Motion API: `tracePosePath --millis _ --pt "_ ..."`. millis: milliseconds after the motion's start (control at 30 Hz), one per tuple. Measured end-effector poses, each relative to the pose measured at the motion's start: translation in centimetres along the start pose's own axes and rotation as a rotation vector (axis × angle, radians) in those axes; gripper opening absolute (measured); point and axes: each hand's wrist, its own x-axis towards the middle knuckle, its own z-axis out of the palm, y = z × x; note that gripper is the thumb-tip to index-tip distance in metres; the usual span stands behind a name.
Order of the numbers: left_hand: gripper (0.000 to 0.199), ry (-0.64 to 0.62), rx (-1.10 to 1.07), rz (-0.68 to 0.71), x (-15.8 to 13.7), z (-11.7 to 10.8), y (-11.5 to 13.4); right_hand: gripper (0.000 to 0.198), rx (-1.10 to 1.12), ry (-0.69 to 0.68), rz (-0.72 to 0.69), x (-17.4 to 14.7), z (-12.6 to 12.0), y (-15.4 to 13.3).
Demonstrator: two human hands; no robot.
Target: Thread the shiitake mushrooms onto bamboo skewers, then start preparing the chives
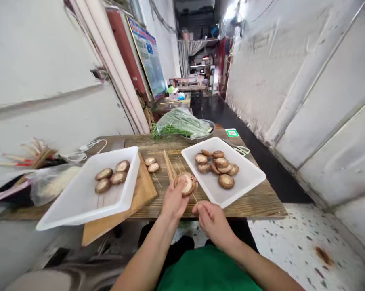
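Observation:
My left hand [175,200] grips a shiitake mushroom [186,184], its pale underside facing up, above the table's front half. Just right of it, my right hand [211,216] pinches a thin bamboo skewer [195,197] that slants up toward the mushroom's edge; whether its tip is inside the cap I cannot tell. Behind the mushroom lies a bundle of skewers [169,165]. The right white tray [249,178] holds a pile of loose mushrooms [222,162]. In the left white tray [79,202] are several mushrooms [118,178] with skewers showing beneath them. Two more mushrooms [154,167] lie between the trays.
The left tray rests partly on a wooden board [140,193] that overhangs the table's front edge. Bagged greens [182,123] sit in a metal bowl at the back. Scissors [241,150] lie behind the right tray. A plastic bag [53,184] and a white cable [85,149] are at left.

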Motion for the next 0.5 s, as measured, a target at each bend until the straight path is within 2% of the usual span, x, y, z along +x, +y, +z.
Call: tracePosePath --millis 200,300,433,500 --pt "0.007 0.013 -0.008 0.084 1.1 -1.0 -0.4 0.025 -0.131 0.030 -0.064 1.1 -0.3 0.6" --pt "0.014 0.017 0.005 0.069 0.9 -1.4 0.3 0.026 -0.159 0.052 -0.074 1.1 -0.1 0.4" --pt "0.029 -0.063 -0.071 -0.038 0.1 -1.8 2.2 0.028 -0.069 0.066 -0.096 1.1 0.0 0.1" --pt "0.031 -0.119 -0.062 -0.043 -0.3 -2.1 2.9 0.029 0.119 0.048 -0.051 1.2 0.0 0.1"
